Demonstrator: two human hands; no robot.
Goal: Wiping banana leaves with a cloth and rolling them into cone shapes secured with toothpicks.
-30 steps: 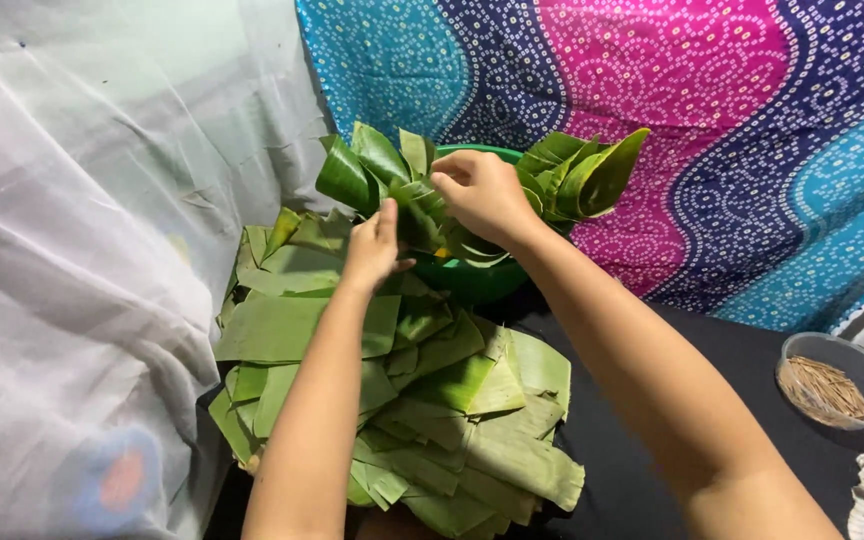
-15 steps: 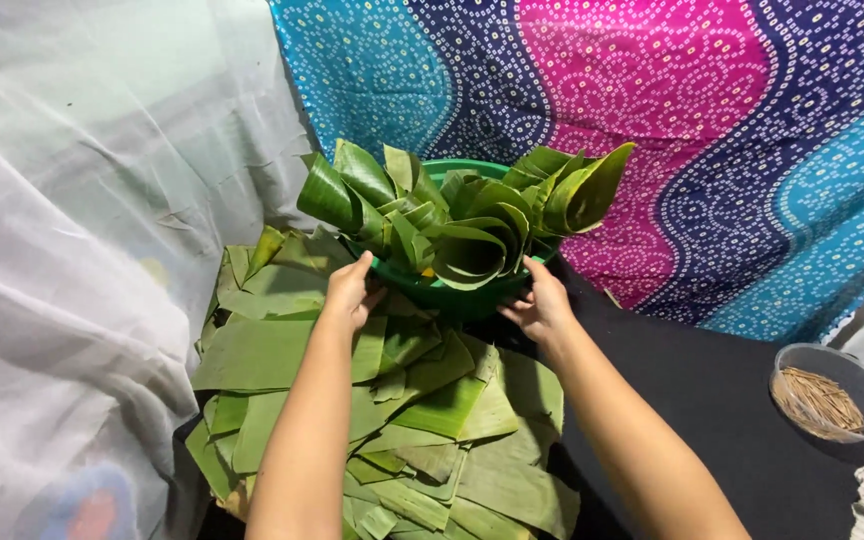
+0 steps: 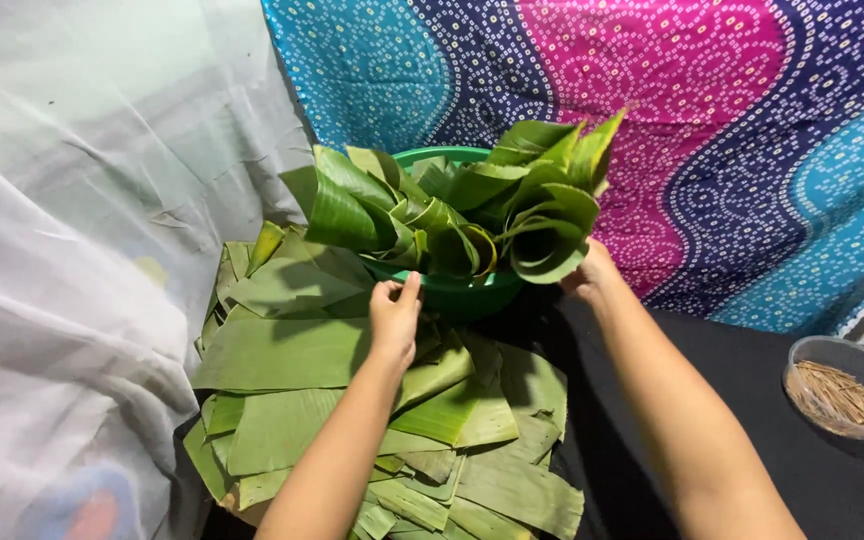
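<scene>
my left hand [image 3: 394, 318] fingers curled on the green bowl's [image 3: 452, 292] near rim | right hand [image 3: 589, 275] on its right side, fingers hidden, can't tell grip | bowl full of folded leaf cones [image 3: 452, 215], behind the flat leaf pile [image 3: 372, 420] | stick tub [image 3: 842, 388] way off right

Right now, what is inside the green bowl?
The green bowl is filled with rolled green leaf cones, standing above its rim. What lies beneath them, at the bottom, is covered and cannot be seen.
</scene>
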